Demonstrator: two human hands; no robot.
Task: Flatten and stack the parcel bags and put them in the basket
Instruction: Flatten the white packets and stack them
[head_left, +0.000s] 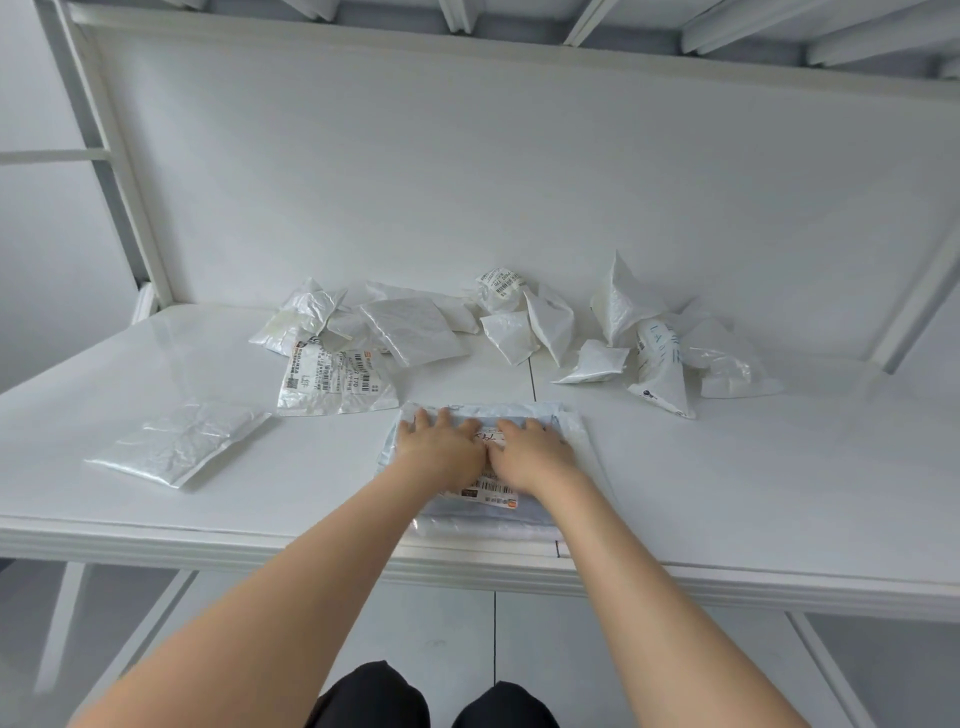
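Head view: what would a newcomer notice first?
The left hand and right hand press side by side on a labelled parcel bag at the near edge of the table. Behind them, crumpled bags lie scattered along its back, and one flattened bag lies apart at the left.

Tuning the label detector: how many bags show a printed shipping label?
3: front-centre bag, flat bag to its back-left, crumpled bag at back centre. Other labels may be hidden face-down.

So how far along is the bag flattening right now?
Early on. The left hand and right hand press flat on a bag stack at the front edge of the table. One flat bag lies apart at left. Crumpled bags wait behind. No basket is visible.
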